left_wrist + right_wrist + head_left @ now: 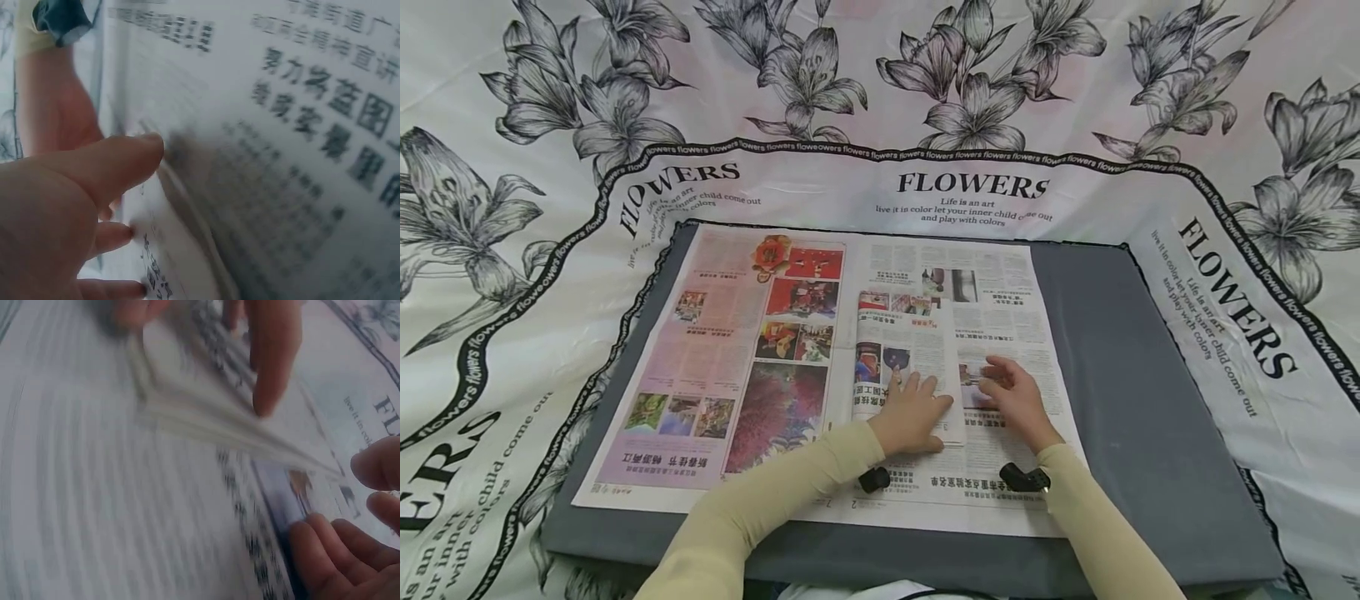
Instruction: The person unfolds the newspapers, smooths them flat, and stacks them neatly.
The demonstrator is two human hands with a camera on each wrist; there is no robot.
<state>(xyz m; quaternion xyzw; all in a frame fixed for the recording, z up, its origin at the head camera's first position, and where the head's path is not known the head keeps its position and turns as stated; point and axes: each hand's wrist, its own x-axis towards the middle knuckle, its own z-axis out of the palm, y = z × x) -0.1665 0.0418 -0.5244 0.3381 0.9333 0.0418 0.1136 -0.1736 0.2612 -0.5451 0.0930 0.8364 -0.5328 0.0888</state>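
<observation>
A newspaper [662, 367] lies spread out on the grey table, with a smaller folded newspaper [934, 342] on its right half. My left hand [913, 414] rests on the lower part of the folded newspaper, fingers spread and fairly straight. In the left wrist view, its thumb lies at the raised paper edge [194, 219]. Just to the right, my right hand [1017, 402] hovers over the printed sheet with fingers loosely bent and nothing between them. The right wrist view shows the folded layers [219, 428] lifted slightly at their edge, beside the right hand's fingers [319, 550].
The grey tabletop [1120, 350] extends to the right of the newspaper. White cloth printed with flowers and lettering [973, 185] surrounds the table at the back and sides. Black bands [1024, 477] show at both wrists.
</observation>
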